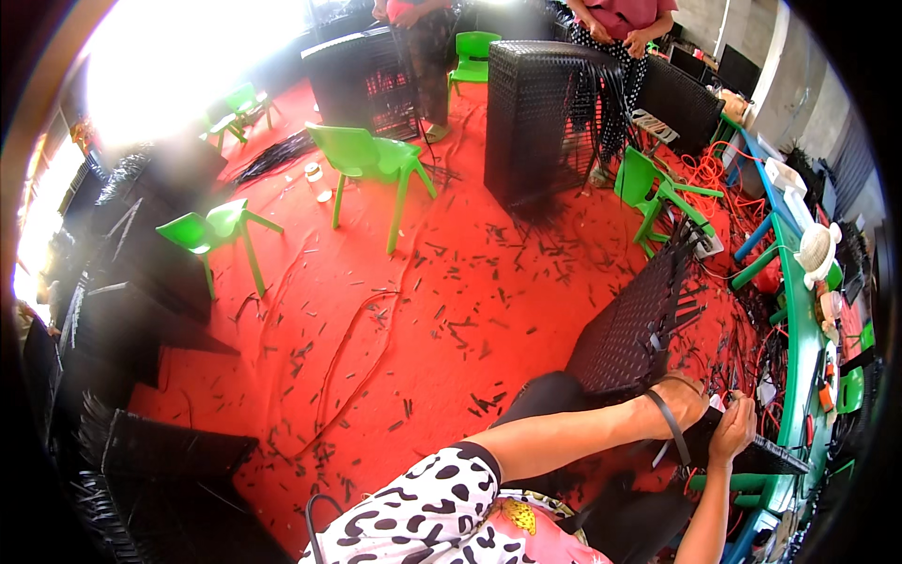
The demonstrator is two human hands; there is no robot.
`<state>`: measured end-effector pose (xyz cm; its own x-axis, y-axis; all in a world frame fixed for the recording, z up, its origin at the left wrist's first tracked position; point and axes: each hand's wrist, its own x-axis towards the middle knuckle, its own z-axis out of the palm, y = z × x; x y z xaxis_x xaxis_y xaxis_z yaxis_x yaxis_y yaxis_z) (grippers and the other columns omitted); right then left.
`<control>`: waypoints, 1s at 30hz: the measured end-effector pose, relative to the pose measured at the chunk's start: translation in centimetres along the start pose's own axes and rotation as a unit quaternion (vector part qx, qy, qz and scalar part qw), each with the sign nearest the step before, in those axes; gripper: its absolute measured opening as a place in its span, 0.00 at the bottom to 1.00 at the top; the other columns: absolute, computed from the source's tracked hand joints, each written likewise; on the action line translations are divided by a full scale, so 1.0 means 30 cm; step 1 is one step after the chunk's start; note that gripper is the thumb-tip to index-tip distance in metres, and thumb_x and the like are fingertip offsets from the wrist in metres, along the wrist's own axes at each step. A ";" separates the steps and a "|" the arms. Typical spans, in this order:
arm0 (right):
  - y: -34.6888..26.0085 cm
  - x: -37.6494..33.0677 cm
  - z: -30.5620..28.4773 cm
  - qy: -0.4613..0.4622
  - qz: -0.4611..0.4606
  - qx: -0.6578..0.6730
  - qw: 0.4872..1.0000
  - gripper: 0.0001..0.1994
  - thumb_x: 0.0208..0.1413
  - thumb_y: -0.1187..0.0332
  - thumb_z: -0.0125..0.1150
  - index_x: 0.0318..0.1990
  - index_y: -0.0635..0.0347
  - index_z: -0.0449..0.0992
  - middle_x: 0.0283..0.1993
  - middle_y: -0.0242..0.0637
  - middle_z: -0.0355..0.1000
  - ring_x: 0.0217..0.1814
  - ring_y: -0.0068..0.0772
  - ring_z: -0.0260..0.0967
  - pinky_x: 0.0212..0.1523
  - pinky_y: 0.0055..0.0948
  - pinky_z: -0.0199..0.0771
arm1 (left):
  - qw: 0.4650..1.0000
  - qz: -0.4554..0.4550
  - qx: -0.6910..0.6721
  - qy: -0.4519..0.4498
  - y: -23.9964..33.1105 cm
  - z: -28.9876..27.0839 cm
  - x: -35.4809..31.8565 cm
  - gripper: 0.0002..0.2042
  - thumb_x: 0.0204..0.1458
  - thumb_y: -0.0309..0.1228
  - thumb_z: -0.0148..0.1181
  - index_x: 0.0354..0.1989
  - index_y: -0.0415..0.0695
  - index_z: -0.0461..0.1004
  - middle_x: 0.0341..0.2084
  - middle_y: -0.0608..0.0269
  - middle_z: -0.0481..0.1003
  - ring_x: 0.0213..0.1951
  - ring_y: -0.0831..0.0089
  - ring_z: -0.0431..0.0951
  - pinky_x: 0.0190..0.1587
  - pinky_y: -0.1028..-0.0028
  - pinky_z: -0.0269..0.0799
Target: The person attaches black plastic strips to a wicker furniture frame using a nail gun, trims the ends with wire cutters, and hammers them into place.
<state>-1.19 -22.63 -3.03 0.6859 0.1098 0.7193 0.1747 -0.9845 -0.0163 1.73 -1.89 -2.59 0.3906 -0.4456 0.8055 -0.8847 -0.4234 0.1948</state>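
Note:
My left hand [684, 399] reaches across to the right side, its fingers curled down at the edge of a black woven wicker panel [625, 329]. A flat dark strip [669, 428] crosses over that wrist and hangs below it. Close beside it, my right hand [734, 430] is raised with fingertips pinched together; what lies between them is too small to make out. Another black woven edge [772, 457] shows just below and right of my right hand. The fingers of both hands are partly hidden.
Short black offcuts litter the red floor covering [376, 376]. Green chairs [371, 155] stand about, one near a tall black woven piece [540, 122]. Black woven pieces [169, 451] line the left. A green table [806, 376] with clutter runs along the right. Two people stand at the back.

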 end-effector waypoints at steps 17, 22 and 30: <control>0.012 0.005 0.009 0.006 0.002 -0.002 1.000 0.10 0.56 0.70 0.43 0.37 0.61 0.72 0.32 0.42 0.68 0.33 0.48 0.66 0.32 0.42 0.61 | 1.000 -0.005 0.005 0.028 -0.003 0.008 0.002 0.05 0.34 0.29 0.54 0.21 0.43 0.66 0.19 0.56 0.65 0.23 0.62 0.70 0.26 0.67 0.64; 0.022 -0.003 0.009 -0.005 0.009 -0.014 1.000 0.09 0.56 0.70 0.43 0.36 0.62 0.71 0.32 0.43 0.68 0.34 0.49 0.66 0.33 0.42 0.62 | 1.000 -0.009 -0.028 -0.007 -0.005 0.020 0.004 0.05 0.35 0.28 0.54 0.21 0.43 0.67 0.19 0.56 0.66 0.23 0.61 0.70 0.28 0.67 0.65; 0.011 -0.001 0.005 -0.003 0.002 0.007 1.000 0.10 0.56 0.70 0.43 0.36 0.64 0.71 0.32 0.45 0.68 0.34 0.49 0.66 0.34 0.43 0.64 | 0.999 -0.005 0.032 0.006 -0.001 0.017 -0.004 0.05 0.35 0.28 0.53 0.21 0.43 0.67 0.19 0.57 0.65 0.23 0.62 0.70 0.26 0.68 0.65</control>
<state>-1.04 -22.95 -3.16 0.6912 0.1067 0.7147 0.1813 -0.9830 -0.0286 1.85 -2.22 -2.98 0.3955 -0.4312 0.8109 -0.8629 -0.4769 0.1672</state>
